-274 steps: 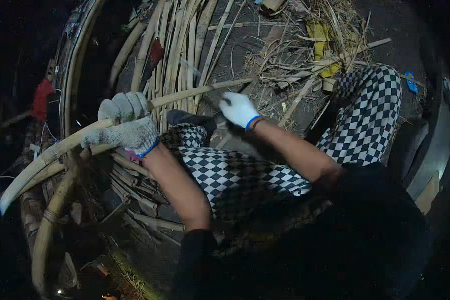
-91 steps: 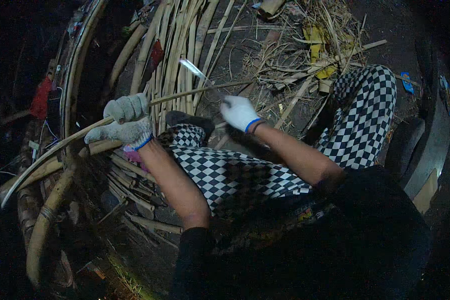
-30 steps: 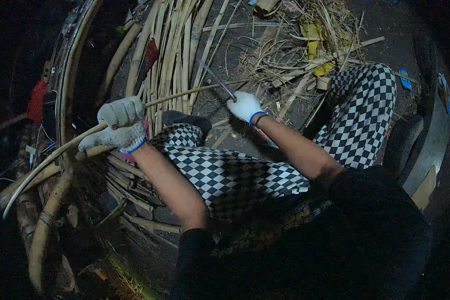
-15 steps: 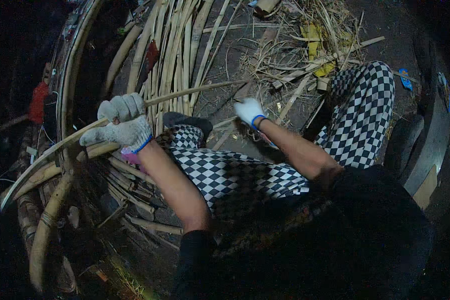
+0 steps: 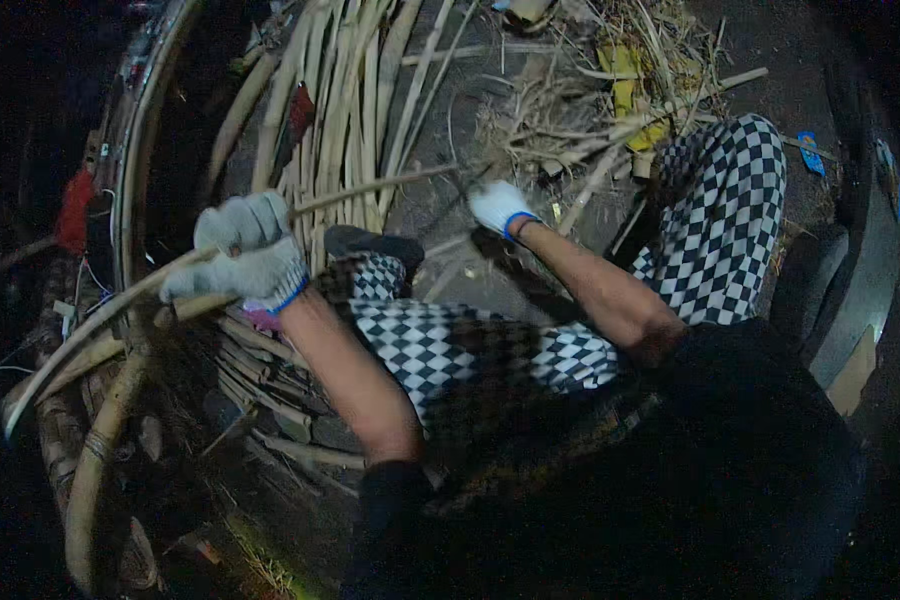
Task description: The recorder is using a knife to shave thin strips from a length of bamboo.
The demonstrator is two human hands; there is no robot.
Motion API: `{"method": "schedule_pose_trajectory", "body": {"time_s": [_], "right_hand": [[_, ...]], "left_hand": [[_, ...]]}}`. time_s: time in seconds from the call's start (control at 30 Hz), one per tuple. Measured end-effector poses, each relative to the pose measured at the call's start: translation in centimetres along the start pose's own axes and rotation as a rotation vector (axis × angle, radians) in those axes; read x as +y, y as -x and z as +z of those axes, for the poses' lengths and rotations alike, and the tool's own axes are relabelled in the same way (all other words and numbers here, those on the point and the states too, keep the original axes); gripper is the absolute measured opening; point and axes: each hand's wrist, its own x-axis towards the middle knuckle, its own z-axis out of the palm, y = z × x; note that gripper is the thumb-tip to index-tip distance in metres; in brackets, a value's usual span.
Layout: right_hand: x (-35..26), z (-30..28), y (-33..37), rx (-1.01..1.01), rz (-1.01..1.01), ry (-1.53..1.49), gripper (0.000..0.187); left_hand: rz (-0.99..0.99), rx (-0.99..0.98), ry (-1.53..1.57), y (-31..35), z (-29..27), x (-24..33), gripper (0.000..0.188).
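My left hand (image 5: 240, 245), in a grey-white knitted glove, is closed around a long, thin bamboo strip (image 5: 370, 185). The strip bends down toward the left, and its other end slants up to the right. My right hand (image 5: 502, 208), in a white glove with a blue cuff, is closed near that right end. A dark, narrow, blade-like tool (image 5: 459, 184) shows at this fist, next to the strip's tip. The fist hides its handle, and blur leaves its exact kind unclear.
Many split bamboo strips (image 5: 355, 100) lie ahead on the left. Shavings (image 5: 545, 115) and a yellow wrapper (image 5: 625, 85) are heaped ahead on the right. Thick poles (image 5: 100, 450) stand at the left. My legs in checkered trousers (image 5: 725, 220) are bent around the work area.
The bamboo strip's right end has shifted left and slightly down, while its left end has dropped a little. My right hand has risen slightly, and the dark tool now shows beside it.
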Motion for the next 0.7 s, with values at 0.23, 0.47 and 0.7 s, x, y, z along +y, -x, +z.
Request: {"method": "schedule_pose_trajectory", "body": {"time_s": [0.23,0.47,0.7], "right_hand": [[-4.6,0.8,1.8,0.065,-0.2,-0.268,0.035],[1.7,1.0,0.9,-0.07,0.219,-0.032,0.039],[-5.4,1.0,1.4,-0.025,-0.092,-0.211,0.037]], "left_hand": [[-0.013,0.098,0.026,-0.4,-1.8,0.8,0.068],[0.024,0.102,-0.019,-0.3,-2.7,1.0,0.066],[-0.009,0.027,0.11,-0.4,-3.6,1.0,0.066]]}}
